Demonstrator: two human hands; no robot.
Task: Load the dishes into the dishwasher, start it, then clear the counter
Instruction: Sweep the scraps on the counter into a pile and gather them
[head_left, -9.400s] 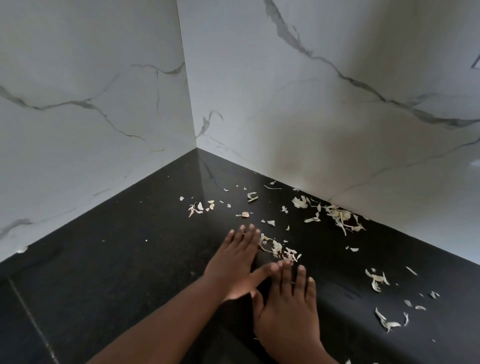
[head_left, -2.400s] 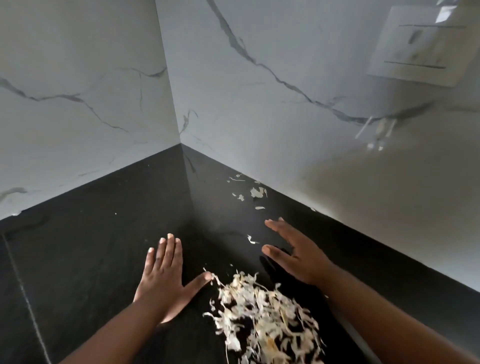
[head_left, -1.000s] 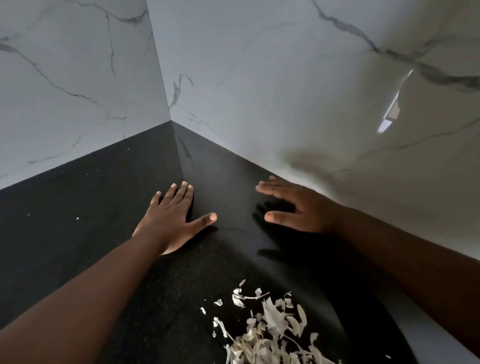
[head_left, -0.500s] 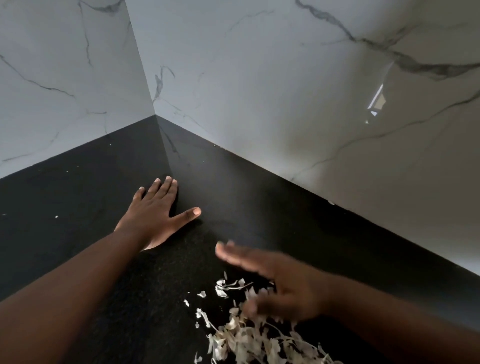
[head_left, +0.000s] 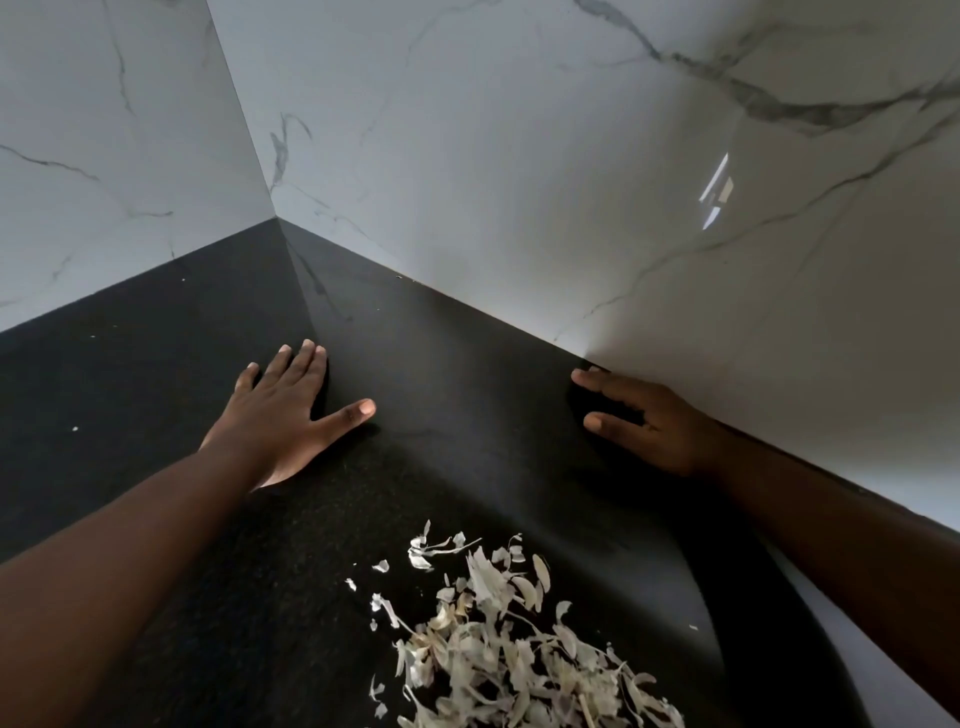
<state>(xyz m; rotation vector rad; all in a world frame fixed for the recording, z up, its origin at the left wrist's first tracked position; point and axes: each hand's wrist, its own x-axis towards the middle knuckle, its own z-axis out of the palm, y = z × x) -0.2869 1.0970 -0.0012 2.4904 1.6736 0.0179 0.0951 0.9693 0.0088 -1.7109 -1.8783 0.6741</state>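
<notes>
A heap of pale, dry peel scraps (head_left: 498, 639) lies on the black stone counter (head_left: 441, 395) near the bottom of the view. My left hand (head_left: 283, 415) rests flat on the counter, fingers straight and thumb spread, beyond and left of the heap. My right hand (head_left: 644, 418) lies with its fingers straight, edge down on the counter, against the foot of the right wall and beyond the heap. Neither hand holds anything.
Two white marble-look walls (head_left: 467, 130) meet in a corner behind the counter. A few tiny crumbs (head_left: 75, 429) dot the left part of the counter, and one small scrap (head_left: 693, 628) lies right of the heap.
My right hand has moved from just over the heap back out to the foot of the right wall. The left hand has stayed flat in place.
</notes>
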